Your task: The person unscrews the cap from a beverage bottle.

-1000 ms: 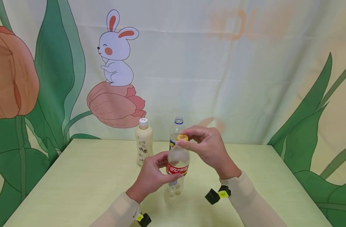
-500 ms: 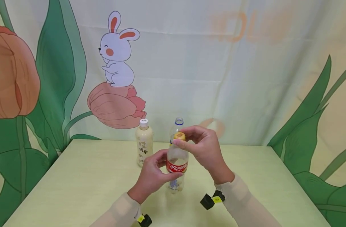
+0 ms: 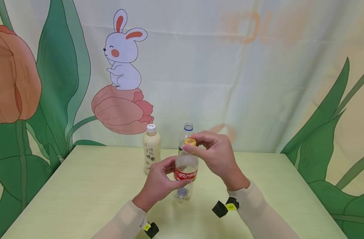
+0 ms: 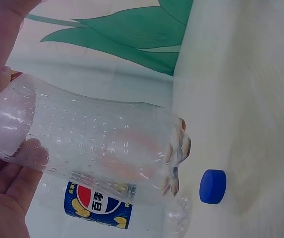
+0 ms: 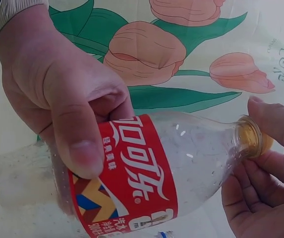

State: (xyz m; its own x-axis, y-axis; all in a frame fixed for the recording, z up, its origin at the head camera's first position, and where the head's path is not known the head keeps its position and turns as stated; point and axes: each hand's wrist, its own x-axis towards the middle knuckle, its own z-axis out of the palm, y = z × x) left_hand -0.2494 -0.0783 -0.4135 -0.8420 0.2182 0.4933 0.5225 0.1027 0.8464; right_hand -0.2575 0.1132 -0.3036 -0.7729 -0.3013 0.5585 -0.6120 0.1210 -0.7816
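A clear plastic cola bottle [image 3: 187,161] with a red label stands nearly upright before me; in the right wrist view that label [image 5: 137,173] shows large. My left hand [image 3: 158,182] grips its middle, thumb in front and fingers behind. A yellow cap [image 3: 190,141] covers the bottle's mouth. My right hand [image 3: 218,155] pinches this cap between thumb and fingers, as the right wrist view also shows. The bottle looks transparent down to its ridged base [image 4: 179,153]. I cannot tell whether the base touches the table.
Behind the cola bottle stands an uncapped clear bottle [image 3: 188,127] with a blue neck ring and a dark blue label [image 4: 99,204]. A blue cap [image 4: 212,186] lies on the table [image 3: 89,186]. A cream-coloured milk tea bottle [image 3: 151,149] with a white cap stands to the left.
The cola bottle has risen slightly with my left hand. My right hand shifted a little left, then slightly back, keeping its pinch on the yellow cap.
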